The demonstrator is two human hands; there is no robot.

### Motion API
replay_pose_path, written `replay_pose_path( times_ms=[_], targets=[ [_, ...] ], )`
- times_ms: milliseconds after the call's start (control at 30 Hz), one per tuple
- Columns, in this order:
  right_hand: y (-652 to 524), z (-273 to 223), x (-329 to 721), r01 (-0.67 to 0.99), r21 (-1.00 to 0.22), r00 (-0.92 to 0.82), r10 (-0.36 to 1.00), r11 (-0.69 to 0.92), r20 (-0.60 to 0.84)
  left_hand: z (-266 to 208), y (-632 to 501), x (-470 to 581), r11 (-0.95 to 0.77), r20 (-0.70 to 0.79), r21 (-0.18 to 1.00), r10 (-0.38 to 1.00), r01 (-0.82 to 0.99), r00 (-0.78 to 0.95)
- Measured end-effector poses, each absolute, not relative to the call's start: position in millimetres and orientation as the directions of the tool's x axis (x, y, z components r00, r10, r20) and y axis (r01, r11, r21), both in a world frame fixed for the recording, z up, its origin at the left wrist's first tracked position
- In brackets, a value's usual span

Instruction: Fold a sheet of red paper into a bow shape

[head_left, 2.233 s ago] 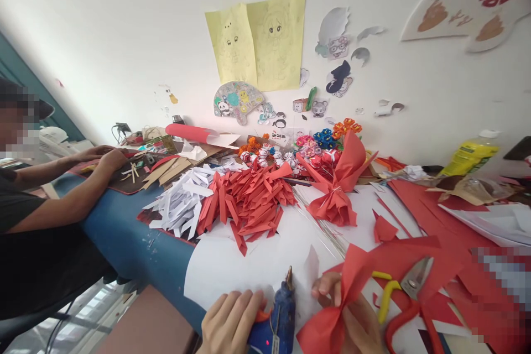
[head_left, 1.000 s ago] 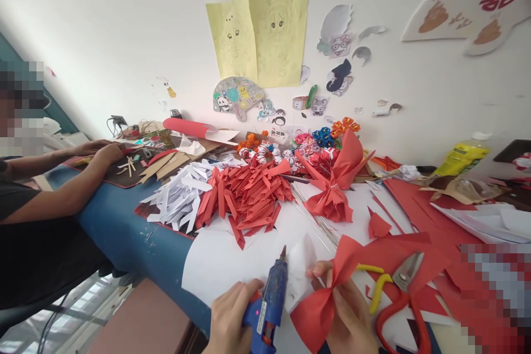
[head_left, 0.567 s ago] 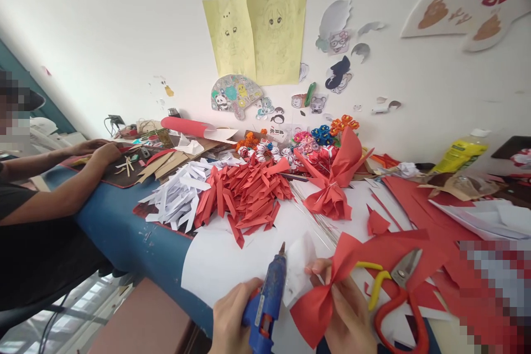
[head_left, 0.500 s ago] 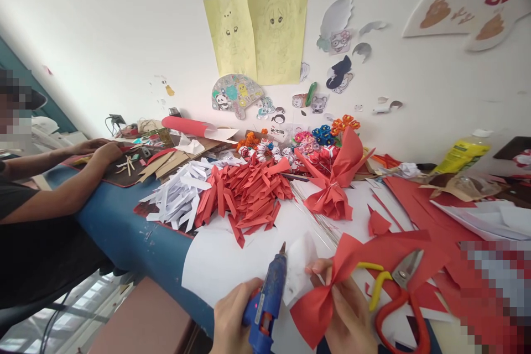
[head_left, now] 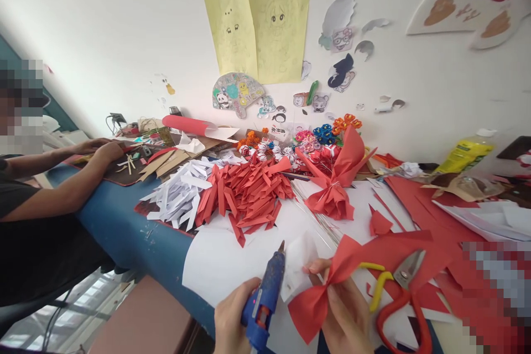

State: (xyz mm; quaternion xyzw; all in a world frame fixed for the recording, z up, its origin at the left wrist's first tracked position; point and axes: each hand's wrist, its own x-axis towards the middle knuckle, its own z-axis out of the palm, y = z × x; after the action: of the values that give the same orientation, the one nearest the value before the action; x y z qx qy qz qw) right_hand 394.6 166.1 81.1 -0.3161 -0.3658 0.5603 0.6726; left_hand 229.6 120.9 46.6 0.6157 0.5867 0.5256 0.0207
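My left hand (head_left: pixel 233 315) is closed round the handle of a blue hot glue gun (head_left: pixel 267 298), whose nozzle points up and away from me. Beside it, my right hand (head_left: pixel 346 310) pinches a red paper bow (head_left: pixel 313 307) at its narrow gathered middle. The bow's two flared ends stick out on either side of the fingers. A crumpled whitish translucent piece (head_left: pixel 299 265) lies between the glue gun and the right hand. Under both hands is a large white paper sheet (head_left: pixel 224 265).
Red-handled scissors (head_left: pixel 404 310) and yellow-handled pliers (head_left: pixel 377 287) lie at the right on red paper. Folded red strips (head_left: pixel 249 193) and white strips (head_left: pixel 178 188) are heaped ahead, near a larger red paper bow (head_left: pixel 334 182). At the left a person's arms (head_left: pixel 83 177) rest on the table.
Both hands keep their holds. The bow has tilted slightly and shifted a little left, and the glue gun has moved hardly at all. The view has shifted slightly.
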Motion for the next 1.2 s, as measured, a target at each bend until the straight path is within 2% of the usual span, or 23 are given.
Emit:
replay_pose_path(
  times_ms=[233,467,767,1200],
  targets=[
    [166,73,391,-0.492,-0.839,0.110,0.973,0.232,0.205,44,119,229,-0.254,0.593,0.653,0.757,0.713,-0.274],
    [167,60,389,-0.342,-0.889,0.136,0.952,0.304,0.274,44,119,228,-0.227,0.603,0.641,0.739,0.733,-0.299],
    [169,54,385,-0.247,-0.874,0.152,0.907,0.419,0.392,38,117,226,-0.161,0.566,0.651,0.754,0.742,-0.333],
    [170,51,383,-0.182,-0.878,0.161,0.895,0.442,0.417,40,118,225,-0.148,0.571,0.642,0.748,0.752,-0.340]
  ],
)
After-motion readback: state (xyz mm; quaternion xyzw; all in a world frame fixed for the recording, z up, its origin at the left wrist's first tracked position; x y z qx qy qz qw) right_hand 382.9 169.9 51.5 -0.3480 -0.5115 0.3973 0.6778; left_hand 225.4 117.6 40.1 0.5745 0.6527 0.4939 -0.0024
